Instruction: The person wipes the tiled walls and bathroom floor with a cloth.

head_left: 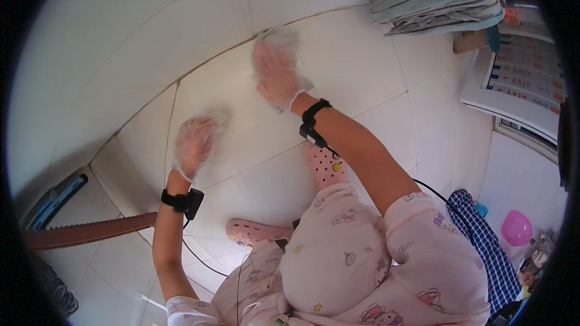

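My right hand [275, 70], in a clear plastic glove, presses down on the white tiled floor [362, 63] close to the base of the wall. Under it, edges of a thin greyish cloth [293, 38] stick out; motion blur hides its shape. My left hand [195, 144], also in a loose clear glove, hovers over or rests on the tiles nearer the left. Its fingers look bent and blurred, and I see nothing in them. Black straps with small devices sit on both wrists.
A rust-brown toothed saw blade [90, 231] juts in near my left forearm, beside a blue-and-black object [59, 203]. Grey-green folded fabric [439, 2] hangs at upper right. Beyond stand a white-framed unit [480, 81], a blue checked cloth [482, 244] and a pink round object [516, 227].
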A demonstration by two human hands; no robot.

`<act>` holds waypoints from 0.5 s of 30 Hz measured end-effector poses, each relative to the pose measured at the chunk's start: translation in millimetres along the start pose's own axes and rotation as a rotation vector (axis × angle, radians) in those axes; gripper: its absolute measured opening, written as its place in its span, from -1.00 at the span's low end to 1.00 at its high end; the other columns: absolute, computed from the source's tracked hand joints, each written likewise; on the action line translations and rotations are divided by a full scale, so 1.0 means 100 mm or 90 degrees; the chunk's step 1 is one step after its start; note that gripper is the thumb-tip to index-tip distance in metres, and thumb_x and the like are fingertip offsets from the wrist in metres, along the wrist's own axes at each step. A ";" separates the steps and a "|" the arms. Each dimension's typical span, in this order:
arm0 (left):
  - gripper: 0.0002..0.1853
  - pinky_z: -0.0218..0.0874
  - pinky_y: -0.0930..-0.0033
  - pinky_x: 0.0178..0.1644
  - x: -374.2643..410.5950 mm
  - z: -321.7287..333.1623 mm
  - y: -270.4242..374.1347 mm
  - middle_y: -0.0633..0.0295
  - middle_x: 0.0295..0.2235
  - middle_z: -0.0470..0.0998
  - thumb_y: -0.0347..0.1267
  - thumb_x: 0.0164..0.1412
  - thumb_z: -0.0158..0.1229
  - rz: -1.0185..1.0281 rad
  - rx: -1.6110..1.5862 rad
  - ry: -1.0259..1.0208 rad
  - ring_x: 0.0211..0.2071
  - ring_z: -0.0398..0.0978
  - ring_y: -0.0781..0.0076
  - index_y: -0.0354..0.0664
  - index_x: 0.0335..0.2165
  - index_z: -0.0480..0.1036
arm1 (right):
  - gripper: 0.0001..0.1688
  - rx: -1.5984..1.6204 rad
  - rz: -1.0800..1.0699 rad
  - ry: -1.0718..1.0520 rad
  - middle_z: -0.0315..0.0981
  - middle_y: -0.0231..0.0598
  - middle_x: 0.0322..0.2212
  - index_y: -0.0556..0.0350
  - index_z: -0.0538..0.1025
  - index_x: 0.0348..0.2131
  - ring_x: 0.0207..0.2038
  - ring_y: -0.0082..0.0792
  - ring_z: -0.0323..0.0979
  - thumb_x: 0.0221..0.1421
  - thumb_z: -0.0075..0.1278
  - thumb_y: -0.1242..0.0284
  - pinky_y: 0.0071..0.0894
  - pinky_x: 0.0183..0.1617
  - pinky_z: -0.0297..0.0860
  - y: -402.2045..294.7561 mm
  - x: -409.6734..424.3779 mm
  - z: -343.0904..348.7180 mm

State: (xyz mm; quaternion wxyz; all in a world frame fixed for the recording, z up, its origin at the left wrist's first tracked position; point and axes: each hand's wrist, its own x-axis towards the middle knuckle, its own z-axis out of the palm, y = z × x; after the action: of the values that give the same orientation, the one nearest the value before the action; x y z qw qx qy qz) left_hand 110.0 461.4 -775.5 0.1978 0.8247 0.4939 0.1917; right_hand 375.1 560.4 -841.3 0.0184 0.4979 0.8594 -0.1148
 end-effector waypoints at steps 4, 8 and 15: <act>-0.72 0.25 0.18 -0.08 -0.56 -0.10 -0.07 0.18 -0.26 0.53 -0.57 -0.05 0.13 -0.126 -0.019 0.038 -0.19 0.44 0.11 -0.05 -0.29 0.48 | -0.11 0.039 -0.192 -0.064 -0.19 -0.02 0.30 0.31 0.04 0.23 0.36 -0.14 -0.27 0.02 -0.09 0.23 -0.09 0.39 -0.31 -0.69 -0.08 0.12; -0.75 0.28 0.17 -0.05 -1.06 -0.11 -0.10 0.15 -0.27 0.55 -0.54 0.01 0.13 -0.183 -0.061 0.089 -0.16 0.46 0.06 -0.08 -0.27 0.50 | -0.10 0.079 -0.445 -0.127 -0.14 -0.05 0.29 0.30 0.08 0.22 0.37 -0.18 -0.29 -0.03 -0.03 0.25 -0.09 0.40 -0.32 -1.11 -0.44 0.17; -0.62 0.07 0.14 0.19 -1.35 0.01 0.10 0.06 -0.08 0.48 -0.38 0.09 0.13 -0.259 -0.190 0.054 0.09 0.30 0.04 -0.12 -0.07 0.44 | -0.30 0.144 -0.686 -0.310 0.06 0.01 0.21 0.18 0.27 0.14 0.24 -0.17 0.06 0.03 -0.07 0.28 -0.20 0.25 0.11 -1.04 -0.69 0.05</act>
State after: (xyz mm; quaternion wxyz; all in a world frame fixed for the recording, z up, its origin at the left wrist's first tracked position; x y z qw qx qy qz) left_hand 59.0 336.7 -787.4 0.3307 0.6612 0.6240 0.2530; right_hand 320.0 451.0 -817.3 0.1006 -0.0495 0.9444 -0.3091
